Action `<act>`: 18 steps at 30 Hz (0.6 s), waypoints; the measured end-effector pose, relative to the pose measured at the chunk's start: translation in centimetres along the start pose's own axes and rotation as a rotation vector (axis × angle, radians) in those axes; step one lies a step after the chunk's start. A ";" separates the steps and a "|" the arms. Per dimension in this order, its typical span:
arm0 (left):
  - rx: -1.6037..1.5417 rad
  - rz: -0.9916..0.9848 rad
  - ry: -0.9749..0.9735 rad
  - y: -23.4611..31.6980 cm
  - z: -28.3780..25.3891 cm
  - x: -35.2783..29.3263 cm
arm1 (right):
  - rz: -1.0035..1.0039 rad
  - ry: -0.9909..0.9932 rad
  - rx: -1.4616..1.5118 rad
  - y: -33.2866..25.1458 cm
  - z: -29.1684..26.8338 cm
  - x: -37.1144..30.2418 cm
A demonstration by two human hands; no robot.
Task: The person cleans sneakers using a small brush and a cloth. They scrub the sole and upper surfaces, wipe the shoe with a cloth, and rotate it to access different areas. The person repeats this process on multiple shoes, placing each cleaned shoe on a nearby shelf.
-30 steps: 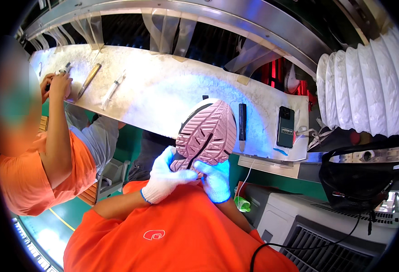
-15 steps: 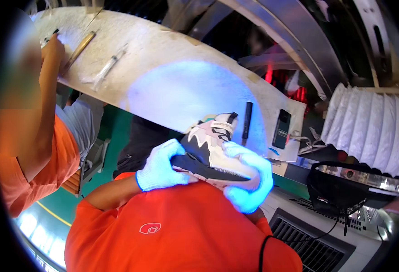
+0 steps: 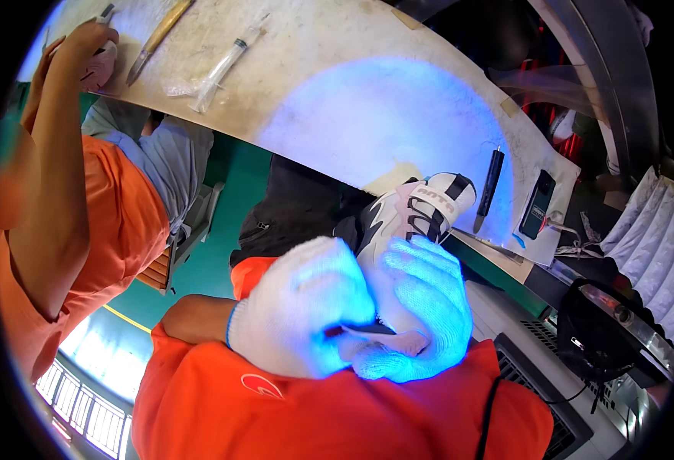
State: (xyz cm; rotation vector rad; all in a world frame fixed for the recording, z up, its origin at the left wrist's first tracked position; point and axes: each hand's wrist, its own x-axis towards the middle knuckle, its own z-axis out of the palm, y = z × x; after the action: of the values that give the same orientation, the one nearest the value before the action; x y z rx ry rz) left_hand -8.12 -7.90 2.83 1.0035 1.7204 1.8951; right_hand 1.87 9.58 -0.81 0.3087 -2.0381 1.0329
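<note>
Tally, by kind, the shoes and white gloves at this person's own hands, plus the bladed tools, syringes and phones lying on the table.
Shoe: 1
White gloves: 2
Bladed tools: 2
Syringe: 1
Phone: 1
Total: 7

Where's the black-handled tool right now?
In the head view, right of centre: the black-handled tool lies on the table between the shoe and the phone.

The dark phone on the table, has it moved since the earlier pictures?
No; the phone lies at the same spot on the table, right of the black-handled knife.
</note>
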 end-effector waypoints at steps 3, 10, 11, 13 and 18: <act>0.139 0.321 -0.123 -2.5 1.0 -1.1 | 0.026 -0.018 0.041 0.5 -1.2 -0.4; 0.333 0.353 -0.617 -2.2 1.7 -2.1 | 0.097 0.002 0.057 0.5 -3.8 -1.3; 0.310 0.367 -0.567 -1.9 2.1 -1.4 | 0.090 0.010 0.070 0.5 -4.0 -1.4; 0.252 0.396 -0.478 -1.7 2.8 0.9 | 0.091 0.020 0.089 0.6 -4.5 -1.7; 0.165 0.368 -0.232 -1.2 6.0 2.8 | 0.092 0.040 0.150 1.2 -5.6 -2.2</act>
State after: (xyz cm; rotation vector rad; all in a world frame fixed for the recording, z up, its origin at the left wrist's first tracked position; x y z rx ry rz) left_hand -5.84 -1.57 2.30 1.6303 1.6625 1.7715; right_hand 5.75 14.37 -1.28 0.2715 -1.9583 1.2430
